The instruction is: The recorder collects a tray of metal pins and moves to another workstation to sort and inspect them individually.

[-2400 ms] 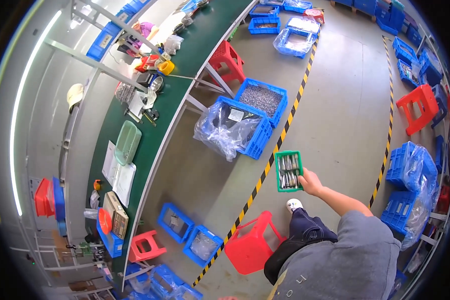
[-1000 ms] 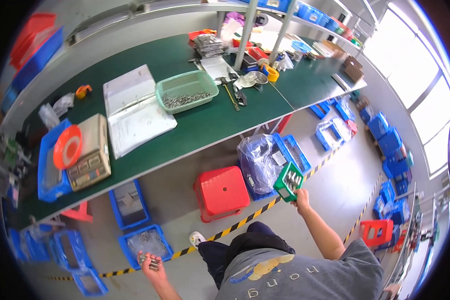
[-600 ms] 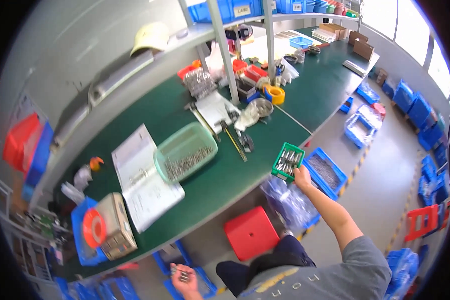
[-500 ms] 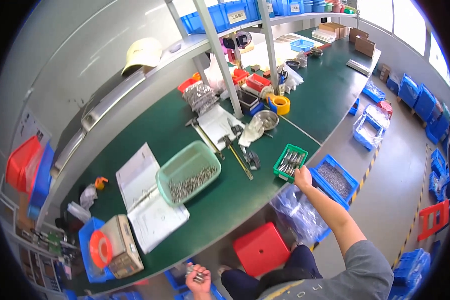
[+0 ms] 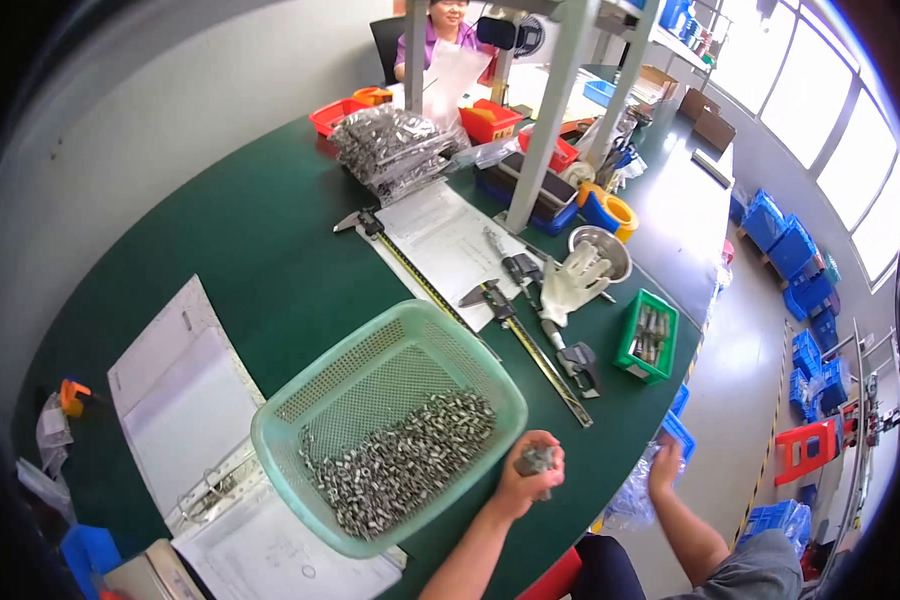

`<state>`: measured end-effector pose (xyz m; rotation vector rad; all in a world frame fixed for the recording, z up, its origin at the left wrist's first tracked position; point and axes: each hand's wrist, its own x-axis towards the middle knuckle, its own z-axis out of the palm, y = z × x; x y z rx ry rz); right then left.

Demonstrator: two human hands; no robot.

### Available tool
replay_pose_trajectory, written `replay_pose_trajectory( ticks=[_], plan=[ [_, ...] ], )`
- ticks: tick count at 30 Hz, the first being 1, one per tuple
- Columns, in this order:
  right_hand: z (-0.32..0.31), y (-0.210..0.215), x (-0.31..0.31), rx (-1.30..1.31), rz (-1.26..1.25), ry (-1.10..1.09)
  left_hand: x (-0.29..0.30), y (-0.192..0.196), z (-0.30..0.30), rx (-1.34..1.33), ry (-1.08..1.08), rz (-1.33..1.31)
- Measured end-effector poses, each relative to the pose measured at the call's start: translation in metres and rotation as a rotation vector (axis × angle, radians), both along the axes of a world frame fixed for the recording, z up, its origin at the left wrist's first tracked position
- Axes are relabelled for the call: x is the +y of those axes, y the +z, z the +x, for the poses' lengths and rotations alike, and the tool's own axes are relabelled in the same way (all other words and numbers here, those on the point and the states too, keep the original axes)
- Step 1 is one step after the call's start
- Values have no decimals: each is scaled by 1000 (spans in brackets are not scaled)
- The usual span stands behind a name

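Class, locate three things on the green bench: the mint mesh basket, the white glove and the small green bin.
Mint mesh basket [image 5: 332,376], head view: its bare inner wall.
White glove [image 5: 573,281], head view: its middle.
Small green bin [image 5: 660,303], head view: its far wall.

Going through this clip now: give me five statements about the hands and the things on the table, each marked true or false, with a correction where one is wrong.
1. The left hand is holding grey metal parts. True.
2. The right hand is holding the small green bin. False: the bin stands on the table, and the right hand is apart from it.
3. In this view, the white glove covers part of the round metal bowl. True.
4. The mint-green basket is full to the brim. False: small metal pieces cover only part of its bottom.
5. The ring binder is closed. False: it lies open.
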<state>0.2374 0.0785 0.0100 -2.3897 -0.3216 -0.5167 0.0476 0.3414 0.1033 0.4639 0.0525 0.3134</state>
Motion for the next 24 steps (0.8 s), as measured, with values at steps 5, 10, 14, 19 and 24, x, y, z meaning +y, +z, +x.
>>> replay_pose_trajectory(
  ticks=[5, 10, 14, 19, 24],
  plan=[
    [-122, -38, 24, 594, -369, 613, -6, 4, 13, 29, -23, -88],
    [-161, -64, 22, 774, -251, 596, -15, 5, 1, 72, -117, -126],
    [-182, -116, -19, 796, -166, 604, -27, 5, -2, 87, -128, -215],
    [-153, -117, 59, 766, -62, 604, -34, -4, -2, 57, -150, -181],
    [-82, -105, 53, 758, 1, 688, -33, -4, -9, 37, -136, -141]
  ],
)
